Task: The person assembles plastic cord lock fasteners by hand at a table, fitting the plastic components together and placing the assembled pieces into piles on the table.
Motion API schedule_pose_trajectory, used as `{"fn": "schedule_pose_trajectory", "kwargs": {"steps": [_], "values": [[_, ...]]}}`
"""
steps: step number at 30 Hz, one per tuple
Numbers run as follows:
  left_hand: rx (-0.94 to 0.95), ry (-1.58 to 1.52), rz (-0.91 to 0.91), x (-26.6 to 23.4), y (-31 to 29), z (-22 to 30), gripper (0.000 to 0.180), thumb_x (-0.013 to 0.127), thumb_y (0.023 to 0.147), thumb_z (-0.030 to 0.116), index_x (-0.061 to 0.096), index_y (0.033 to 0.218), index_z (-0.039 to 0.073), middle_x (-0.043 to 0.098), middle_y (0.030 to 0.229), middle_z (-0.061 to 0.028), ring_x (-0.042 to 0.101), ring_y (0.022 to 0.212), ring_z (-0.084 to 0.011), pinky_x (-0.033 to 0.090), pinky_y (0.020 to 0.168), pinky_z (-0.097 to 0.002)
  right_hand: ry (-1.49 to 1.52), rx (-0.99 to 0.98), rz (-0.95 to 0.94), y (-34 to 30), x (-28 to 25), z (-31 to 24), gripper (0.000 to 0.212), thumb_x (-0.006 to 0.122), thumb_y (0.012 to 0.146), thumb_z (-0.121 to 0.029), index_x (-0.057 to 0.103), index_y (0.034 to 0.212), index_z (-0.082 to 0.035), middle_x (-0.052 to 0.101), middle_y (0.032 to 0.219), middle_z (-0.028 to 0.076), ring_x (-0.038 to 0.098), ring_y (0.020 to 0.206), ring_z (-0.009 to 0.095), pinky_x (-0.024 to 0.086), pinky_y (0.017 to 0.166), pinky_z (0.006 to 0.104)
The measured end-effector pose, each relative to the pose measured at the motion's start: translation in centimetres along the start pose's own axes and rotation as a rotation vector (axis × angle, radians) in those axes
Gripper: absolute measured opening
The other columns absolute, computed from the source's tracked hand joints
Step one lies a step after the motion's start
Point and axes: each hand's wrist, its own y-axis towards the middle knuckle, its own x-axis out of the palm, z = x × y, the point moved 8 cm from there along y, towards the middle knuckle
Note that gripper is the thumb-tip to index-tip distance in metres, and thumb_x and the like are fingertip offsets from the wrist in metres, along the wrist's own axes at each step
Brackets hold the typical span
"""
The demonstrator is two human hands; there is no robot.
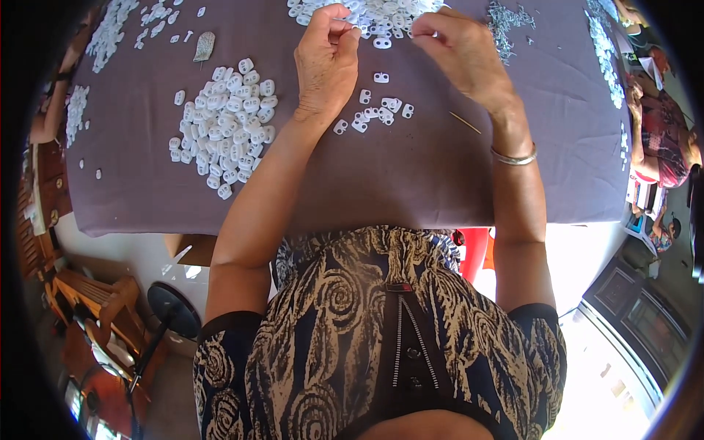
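Note:
My left hand (328, 64) is raised over the table's far middle, thumb and fingers pinched together. Whatever it holds is hidden. My right hand (469, 62), a bangle on its wrist, is also closed in a pinch; what lies between its fingertips cannot be made out. Just beyond both hands spreads a pile of small white two-holed plastic pieces (381, 11). Between my forearms lies a loose cluster of similar white pieces (372, 114). A larger heap of rounded white two-holed pieces, like cord locks (227, 121), sits left of my left forearm.
Small metal springs (507, 28) lie in a tangle beyond my right hand. A thin stick (465, 122) rests near my right wrist. More white pieces (110, 29) cover the far left and the right edge of the brown tablecloth (572, 169). Other people sit at both sides.

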Motion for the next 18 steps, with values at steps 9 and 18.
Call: {"fn": "schedule_pose_trajectory", "kwargs": {"steps": [9, 18], "values": [[-0.009, 0.005, -0.006, 0.1, -0.1, 0.6, 0.015, 0.056, 0.09, 0.003, 0.053, 0.104, 0.001, 0.053, 0.081, -0.0024, 0.05, 0.076, -0.0103, 0.044, 0.071, -0.0238, 0.056, -0.174, -0.002, 0.5, 2.4, -3.2, 0.015, 0.063, 0.078, -0.004, 0.06, 0.092, -0.004, 0.061, 0.086, 0.016, 0.061, 0.077, 0.037, 0.05, 0.064, 0.0415], [0.03, 0.041, 0.017, -0.1, 0.0, 0.4, 0.018, 0.057, 0.088, 0.0, 0.054, 0.106, 0.001, 0.055, 0.083, -0.0028, 0.053, 0.077, -0.0112, 0.045, 0.072, -0.0235, -0.077, -0.185, -0.004, 0.2, 3.4, -3.4, 0.008, 0.064, 0.078, -0.009, 0.062, 0.083, -0.003, 0.06, 0.077, 0.01, 0.061, 0.071, 0.032, 0.05, 0.064, 0.0396]]}}
